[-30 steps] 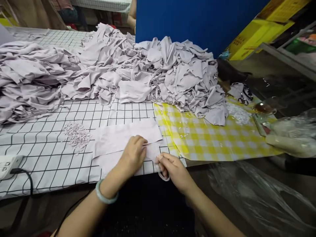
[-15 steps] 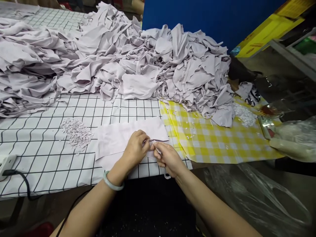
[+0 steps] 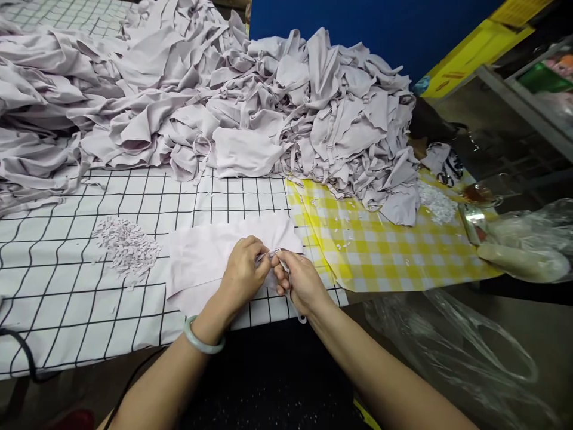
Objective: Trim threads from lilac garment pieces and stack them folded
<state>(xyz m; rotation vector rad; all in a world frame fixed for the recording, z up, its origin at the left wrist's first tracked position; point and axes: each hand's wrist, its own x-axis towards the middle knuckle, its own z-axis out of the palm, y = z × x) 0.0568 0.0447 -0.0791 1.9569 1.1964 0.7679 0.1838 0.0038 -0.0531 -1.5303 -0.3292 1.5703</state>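
Observation:
A pale lilac garment (image 3: 197, 254) lies spread flat on the table in front of me. My left hand (image 3: 242, 269), with a pale bangle at the wrist, pinches the garment near its right end. Against its fingertips, my right hand (image 3: 304, 279) closes finger and thumb on a thin pale strap (image 3: 295, 304). The strap runs out below the right palm and ends in a small loop or ring near the table edge. A tiny light piece shows between the two hands' fingertips; its exact kind is too small to make out.
Behind the garment rises a large heap of similar lilac garments (image 3: 331, 113). Small pale cut pieces (image 3: 128, 248) are piled at left, with more white bits (image 3: 436, 203) on the yellow checked cloth (image 3: 380, 257). Clear plastic bags (image 3: 447, 346) hang at right; a black cable (image 3: 27, 352) lies left.
The view has shifted a little, so the table things sit further left. My right hand has turned slightly, and more of the strap shows below it. Both hands stay together at the garment.

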